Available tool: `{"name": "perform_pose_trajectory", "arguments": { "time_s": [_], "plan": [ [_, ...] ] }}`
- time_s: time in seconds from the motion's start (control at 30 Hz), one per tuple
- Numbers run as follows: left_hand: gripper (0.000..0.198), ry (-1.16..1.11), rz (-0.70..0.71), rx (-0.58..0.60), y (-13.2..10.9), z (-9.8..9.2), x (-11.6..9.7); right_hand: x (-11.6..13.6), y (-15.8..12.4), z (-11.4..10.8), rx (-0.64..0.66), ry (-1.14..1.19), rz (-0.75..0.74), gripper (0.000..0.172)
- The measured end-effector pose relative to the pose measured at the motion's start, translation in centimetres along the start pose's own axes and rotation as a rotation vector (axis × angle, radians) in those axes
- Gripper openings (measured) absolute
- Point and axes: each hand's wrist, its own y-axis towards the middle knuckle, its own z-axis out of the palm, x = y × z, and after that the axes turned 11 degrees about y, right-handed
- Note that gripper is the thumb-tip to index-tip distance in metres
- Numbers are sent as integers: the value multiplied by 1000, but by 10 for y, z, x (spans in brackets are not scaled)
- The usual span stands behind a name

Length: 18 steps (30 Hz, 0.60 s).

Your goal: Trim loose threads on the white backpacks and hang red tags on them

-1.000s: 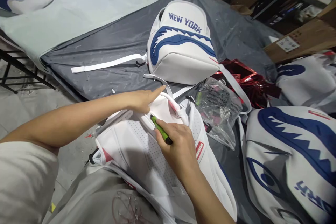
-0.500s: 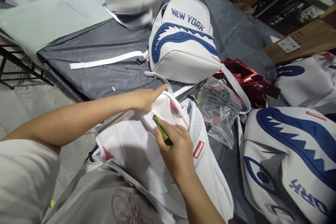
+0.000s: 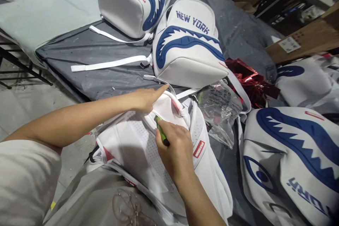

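Note:
A white backpack (image 3: 132, 148) lies on my lap, its mesh-padded back and straps facing up. My left hand (image 3: 145, 100) grips its top edge near the carrying handle, the index finger stretched out and the other fingers curled under. My right hand (image 3: 176, 144) is closed around a small green-and-black tool (image 3: 162, 134) just below that edge. The tool's tip meets the white fabric by the top seam; its working end is hidden, so I cannot tell its exact kind. A thin white strap (image 3: 159, 79) trails beyond my left fingertip.
Two white backpacks with blue shark mouths, one near (image 3: 190, 49) and one farther back (image 3: 127, 3), stand on the grey-covered table (image 3: 106, 49). Another backpack (image 3: 291, 155) lies at right. Beside them are a clear plastic bag (image 3: 219, 109), red foil (image 3: 246, 77) and a cardboard box (image 3: 304, 39).
The farther backpack has turned and come down onto the table, so its blue mouth now faces out. The backpack beside it has shifted slightly right. My hands keep nearly the same place.

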Motion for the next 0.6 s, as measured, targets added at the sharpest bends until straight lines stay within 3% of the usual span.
{"name": "perform_pose_trajectory", "arguments": {
  "time_s": [0.3,0.6],
  "plan": [
    [100,6,14,-14,1,2,2,-7,-1,6,-37,188,-10,25],
    [101,-22,10,12,0,0,2,0,2,0,26,70,9,26]
  ]
}}
